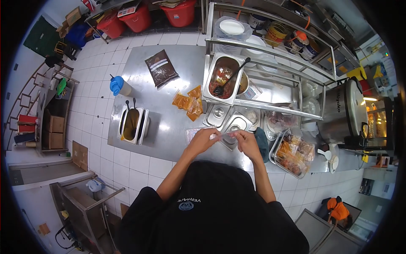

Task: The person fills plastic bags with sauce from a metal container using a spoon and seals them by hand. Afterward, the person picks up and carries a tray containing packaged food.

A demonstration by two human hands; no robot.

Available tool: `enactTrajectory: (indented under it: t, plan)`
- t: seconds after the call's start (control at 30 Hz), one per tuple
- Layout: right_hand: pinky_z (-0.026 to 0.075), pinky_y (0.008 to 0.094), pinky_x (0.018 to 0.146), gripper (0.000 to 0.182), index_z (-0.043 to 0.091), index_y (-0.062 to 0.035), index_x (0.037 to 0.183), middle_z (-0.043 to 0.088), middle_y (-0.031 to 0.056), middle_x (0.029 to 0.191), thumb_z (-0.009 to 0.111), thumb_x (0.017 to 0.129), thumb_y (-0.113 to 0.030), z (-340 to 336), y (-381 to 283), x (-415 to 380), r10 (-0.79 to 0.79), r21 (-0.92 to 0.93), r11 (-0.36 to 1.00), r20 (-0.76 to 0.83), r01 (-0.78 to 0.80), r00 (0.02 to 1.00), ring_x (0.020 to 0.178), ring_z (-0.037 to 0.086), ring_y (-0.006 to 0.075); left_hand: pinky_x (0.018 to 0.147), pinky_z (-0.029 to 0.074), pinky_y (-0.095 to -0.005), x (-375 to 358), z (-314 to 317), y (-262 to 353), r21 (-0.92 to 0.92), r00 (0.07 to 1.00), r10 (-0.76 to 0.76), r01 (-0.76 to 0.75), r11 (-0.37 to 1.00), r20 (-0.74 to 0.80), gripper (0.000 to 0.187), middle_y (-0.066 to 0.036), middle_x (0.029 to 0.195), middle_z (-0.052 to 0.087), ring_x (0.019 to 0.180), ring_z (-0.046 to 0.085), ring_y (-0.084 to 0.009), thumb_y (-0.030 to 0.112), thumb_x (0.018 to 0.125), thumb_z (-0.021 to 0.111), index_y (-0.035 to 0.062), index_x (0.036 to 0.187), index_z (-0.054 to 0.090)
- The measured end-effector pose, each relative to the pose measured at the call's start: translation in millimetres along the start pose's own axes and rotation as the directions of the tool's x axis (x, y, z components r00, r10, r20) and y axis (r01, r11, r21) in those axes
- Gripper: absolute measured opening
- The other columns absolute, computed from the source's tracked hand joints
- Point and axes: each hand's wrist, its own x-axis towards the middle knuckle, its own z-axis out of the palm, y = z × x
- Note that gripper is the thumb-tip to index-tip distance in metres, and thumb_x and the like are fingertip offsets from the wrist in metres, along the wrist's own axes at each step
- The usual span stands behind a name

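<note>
Between my two hands a small piece of clear plastic (226, 136), perhaps a bag, is pinched and stretched. My left hand (204, 141) grips its left end and my right hand (246, 143) its right end, both just above the table's near edge. Beneath them lie steel pan lids (235, 122). A dark green cloth (261, 144) rests beside my right hand. Farther off, orange sauce pouches (189, 103) lie on the steel table. A steel pan (220, 80) of red food holds a black ladle (234, 75).
On the steel table (165, 131) stand a blue-lidded bottle (120, 86), a dark brown pouch (161, 68) and a pan with two handles (131, 125). To the right are a tray of bagged food (294, 154), a metal rack (270, 48) and a large cooker (342, 111).
</note>
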Motion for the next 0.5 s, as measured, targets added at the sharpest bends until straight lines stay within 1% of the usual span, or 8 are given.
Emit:
enactTrajectory:
  t: [0.07, 0.1, 0.17, 0.2, 0.27, 0.4, 0.47, 0.5]
  plan:
    - [0.039, 0.0252, 0.041, 0.028, 0.07, -0.0034, 0.112, 0.071, 0.0054, 0.081, 0.052, 0.103, -0.022, 2.3, -5.6, -3.2, -0.05, 0.136, 0.99, 0.205, 0.022, 0.978, 0.041, 0.047, 0.0083, 0.089, 0.051, -0.0364, -5.9, -10.0, 6.3, -0.074, 0.985, 0.14, -0.133, 0.988, 0.104, 0.048, -0.013, 0.122, 0.067, 0.108, 0.066, -0.025, 0.022, 0.085, 0.077, 0.0044, 0.127, 0.061]
    - [0.039, 0.0252, 0.041, 0.028, 0.07, -0.0034, 0.112, 0.071, 0.0054, 0.081, 0.052, 0.103, -0.022, 4.0, -11.7, -4.9, -0.05, 0.136, 0.99, 0.206, 0.022, 0.977, 0.041, 0.047, 0.0083, 0.089, 0.051, -0.0364, -4.0, -10.2, -1.5, -0.074, 0.985, 0.139, -0.132, 0.989, 0.104, 0.048, -0.013, 0.122, 0.067, 0.108, 0.066, -0.025, 0.022, 0.085, 0.077, 0.0044, 0.127, 0.061]
    - [0.042, 0.027, 0.04, 0.036, 0.065, -0.0015, 0.118, 0.07, 0.0058, 0.079, 0.048, 0.105, -0.03, 8.3, -25.0, -9.1, 0.029, -0.001, 1.0, 0.399, -0.031, 0.916, 0.041, 0.049, 0.0098, 0.094, 0.05, -0.0368, 6.6, -10.4, -13.7, -0.413, 0.949, 0.226, -0.119, 0.903, 0.221, 0.069, -0.012, 0.134, 0.059, 0.117, 0.061, -0.0231, 0.017, 0.079, 0.083, 0.0042, 0.139, 0.051]
    - [0.042, 0.027, 0.04, 0.036, 0.065, -0.0015, 0.118, 0.07, 0.0058, 0.079, 0.048, 0.105, -0.03, 12.2, -25.9, -8.0, 0.032, -0.001, 0.999, 0.398, -0.034, 0.917, 0.041, 0.049, 0.0098, 0.094, 0.05, -0.0368, 11.2, -12.5, -14.0, -0.415, 0.948, 0.226, -0.117, 0.902, 0.223, 0.069, -0.012, 0.134, 0.059, 0.117, 0.061, -0.0231, 0.017, 0.079, 0.083, 0.0042, 0.139, 0.051]
    - [0.044, 0.0275, 0.04, 0.046, 0.062, -0.0017, 0.122, 0.07, 0.0074, 0.083, 0.044, 0.105, -0.041, 21.0, -29.3, -3.3, 0.097, -0.164, 0.987, 0.581, -0.001, 0.808, 0.04, 0.051, 0.012, 0.093, 0.051, -0.0351, 18.5, -17.5, -12.6, -0.554, 0.737, 0.189, 0.288, 0.781, 0.649, 0.07, -0.012, 0.126, 0.063, 0.112, 0.062, -0.0216, 0.012, 0.077, 0.085, 0.0004, 0.137, 0.051]
    - [0.048, 0.0281, 0.043, 0.051, 0.064, -0.001, 0.117, 0.071, 0.0086, 0.088, 0.046, 0.103, -0.046, 22.8, -71.7, -1.8, 0.172, -0.189, 0.979, 0.583, -0.073, 0.794, 0.05, 0.061, 0.0127, 0.09, 0.051, -0.0309, 21.1, -11.7, -27.0, -0.476, 0.623, 0.201, 0.312, 0.822, 0.756, 0.053, -0.006, 0.112, 0.065, 0.101, 0.064, -0.0171, 0.013, 0.08, 0.082, -0.0003, 0.125, 0.057]
    - [0.048, 0.0266, 0.046, 0.044, 0.066, -0.0016, 0.113, 0.071, 0.007, 0.085, 0.051, 0.101, -0.041, 6.1, -64.6, 18.6, 0.01, -0.072, 0.997, 0.529, 0.033, 0.849, 0.056, 0.064, 0.012, 0.089, 0.053, -0.0345, 13.2, -14.8, -39.0, -0.559, 0.723, 0.09, 0.442, 0.701, 0.685, 0.04, -0.005, 0.106, 0.064, 0.093, 0.064, -0.014, 0.011, 0.085, 0.077, 0.004, 0.12, 0.059]
    - [0.048, 0.0251, 0.048, 0.042, 0.067, -0.002, 0.114, 0.071, 0.0064, 0.085, 0.054, 0.1, -0.039, -9.5, -69.7, 28.9, -0.07, -0.054, 0.994, 0.341, 0.094, 0.937, 0.057, 0.064, 0.0117, 0.089, 0.053, -0.0345, 9.4, -9.3, -45.9, -0.562, 0.725, 0.09, 0.443, 0.698, 0.682, 0.04, -0.005, 0.106, 0.064, 0.093, 0.064, -0.014, 0.011, 0.085, 0.077, 0.004, 0.12, 0.059]
